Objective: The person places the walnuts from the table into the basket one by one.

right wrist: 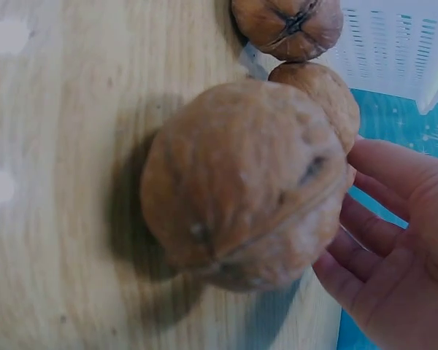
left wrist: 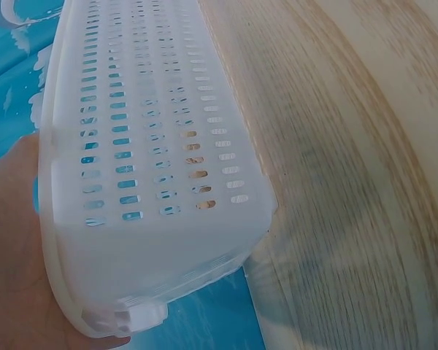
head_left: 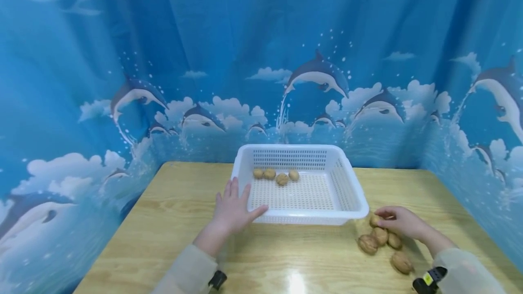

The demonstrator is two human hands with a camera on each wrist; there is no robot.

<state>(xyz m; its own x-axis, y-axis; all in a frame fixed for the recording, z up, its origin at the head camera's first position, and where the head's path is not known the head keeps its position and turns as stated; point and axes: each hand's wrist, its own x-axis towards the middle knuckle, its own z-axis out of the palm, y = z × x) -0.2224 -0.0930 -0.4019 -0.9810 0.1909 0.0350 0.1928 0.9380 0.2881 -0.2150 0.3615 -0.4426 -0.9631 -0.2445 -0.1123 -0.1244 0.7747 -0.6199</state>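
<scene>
A white plastic basket (head_left: 355, 214) with slotted walls stands on the table, and several walnuts (head_left: 282, 179) lie in its back left part. My left hand (head_left: 230, 210) rests on the basket's front left corner, fingers spread and thumb along the front rim. The left wrist view has the basket's slotted side (left wrist: 160, 233) close up, with part of the hand beyond the rim. Right of the basket, my right hand (head_left: 402, 222) pinches a walnut (head_left: 373, 220) between thumb and fingers at a small pile. In the right wrist view a near walnut (right wrist: 241, 186) hides the fingertips.
Other loose walnuts (head_left: 368, 244) lie on the table around the right hand, one walnut (head_left: 402, 262) a little apart toward the front. The wooden table (head_left: 175, 203) meets a blue dolphin-print curtain (head_left: 245, 58) at the back and sides.
</scene>
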